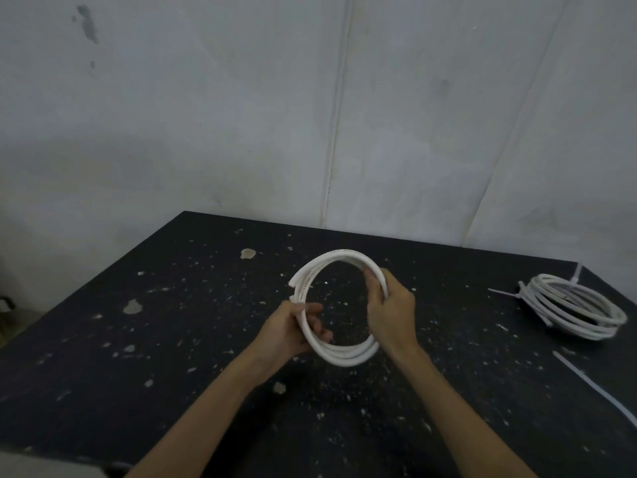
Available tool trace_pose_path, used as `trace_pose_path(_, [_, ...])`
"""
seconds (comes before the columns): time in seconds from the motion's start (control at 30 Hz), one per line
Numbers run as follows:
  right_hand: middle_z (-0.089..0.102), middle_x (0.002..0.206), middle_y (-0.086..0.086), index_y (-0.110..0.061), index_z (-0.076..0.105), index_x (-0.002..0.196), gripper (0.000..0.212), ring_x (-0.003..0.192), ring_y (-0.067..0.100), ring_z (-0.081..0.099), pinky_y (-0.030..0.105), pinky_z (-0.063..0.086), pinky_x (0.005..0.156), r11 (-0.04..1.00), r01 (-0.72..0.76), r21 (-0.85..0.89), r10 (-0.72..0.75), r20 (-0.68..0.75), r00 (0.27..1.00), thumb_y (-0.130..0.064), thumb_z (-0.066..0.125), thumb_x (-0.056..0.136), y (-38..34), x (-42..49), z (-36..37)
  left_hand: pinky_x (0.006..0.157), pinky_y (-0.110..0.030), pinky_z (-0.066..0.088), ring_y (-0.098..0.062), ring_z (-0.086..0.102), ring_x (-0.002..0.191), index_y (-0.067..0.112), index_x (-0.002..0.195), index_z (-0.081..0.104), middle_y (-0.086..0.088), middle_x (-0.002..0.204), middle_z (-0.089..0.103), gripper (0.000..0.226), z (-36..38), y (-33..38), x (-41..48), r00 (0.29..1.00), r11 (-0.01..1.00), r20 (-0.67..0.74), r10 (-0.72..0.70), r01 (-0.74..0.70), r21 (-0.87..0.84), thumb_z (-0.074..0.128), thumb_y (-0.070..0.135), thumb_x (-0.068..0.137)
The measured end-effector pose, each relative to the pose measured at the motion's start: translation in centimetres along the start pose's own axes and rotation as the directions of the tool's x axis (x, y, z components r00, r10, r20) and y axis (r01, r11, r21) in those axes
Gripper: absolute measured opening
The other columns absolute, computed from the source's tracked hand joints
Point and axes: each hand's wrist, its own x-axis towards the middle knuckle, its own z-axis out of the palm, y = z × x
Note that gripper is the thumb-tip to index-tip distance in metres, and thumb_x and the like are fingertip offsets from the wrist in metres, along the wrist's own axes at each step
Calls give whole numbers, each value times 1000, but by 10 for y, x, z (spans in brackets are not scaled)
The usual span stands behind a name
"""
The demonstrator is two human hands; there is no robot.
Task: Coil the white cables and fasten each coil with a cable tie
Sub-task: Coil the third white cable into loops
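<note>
On the black, white-speckled bench [172, 322], a wide stretch of surface lies between its slanted left edge and the hands. The left hand [293, 326] grips the left side of a ring-shaped coil of white round cable [339, 357]: its thumb lies over the strands and its fingers [319, 334] are curled under them, closed narrowly on the bundle. The coil is in the middle of the bench, and I cannot tell if it touches the surface. It makes an oval whose long axis runs from the person toward the wall, its opening faces up toward the camera, and one cut end sticks out at the upper left. The right hand [391, 312] holds the right side of the same coil, its fingers [374, 288] wrapped tightly round the strands. Well apart to the right, near the bench's right edge, a second flat coil of white cable [568, 315] lies on the surface with white plastic cable ties [503, 292] fastened on it, their tails pointing outward. In front of it, a loose long white cable tie [593, 385] lies diagonally, reaching the right border of the view.
</note>
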Motion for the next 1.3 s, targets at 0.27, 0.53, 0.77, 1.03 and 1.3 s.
trace_pose_path(0.27, [68, 77, 7, -11, 67, 108, 24, 63, 15, 62, 34, 51, 63, 920, 355, -163, -288, 332, 898, -24, 53, 94, -1, 27, -23, 105, -57, 36, -38, 56, 112, 8, 136, 43, -21, 123, 59, 65, -25, 13, 12, 982, 973, -26, 187, -189, -132, 35, 25, 74])
trace_pose_path(0.53, [71, 89, 5, -15, 65, 112, 24, 74, 19, 63, 41, 52, 70, 820, 527, -226, -290, 629, 721, -21, 53, 93, -10, 33, -18, 76, -14, 50, -1, 63, 89, 23, 113, 62, 8, 100, 67, 28, 14, 28, 22, 841, 414, 306, 447, -497, 763, 61, 36, 89])
trace_pose_path(0.77, [70, 89, -2, -13, 69, 103, 21, 74, 8, 62, 28, 51, 69, 872, 480, -97, -364, 527, 768, -13, 64, 83, -3, 21, -21, 62, -30, 49, -10, 62, 67, 17, 107, 67, 2, 82, 69, 39, 13, 5, 31, 719, 236, 356, 597, -581, 779, 53, 50, 89])
trace_pose_path(1.03, [64, 93, -8, -11, 59, 117, 40, 80, 9, 64, 24, 52, 72, 982, 165, 88, -181, 235, 955, -11, 69, 79, 12, -10, -34, 60, -19, 46, -5, 60, 66, 18, 98, 71, 7, 76, 68, 30, 29, 10, 34, 679, 142, 416, 605, -606, 783, 58, 44, 89])
trace_pose_path(1.3, [65, 75, 5, -18, 65, 107, 17, 64, 25, 66, 36, 59, 62, 921, -176, 349, 147, 108, 983, -19, 52, 96, 4, -15, -35, 45, -19, 38, -1, 45, 45, 18, 76, 69, 11, 51, 51, 28, 24, 5, 35, 813, 588, -27, 582, -398, 704, 55, 38, 91])
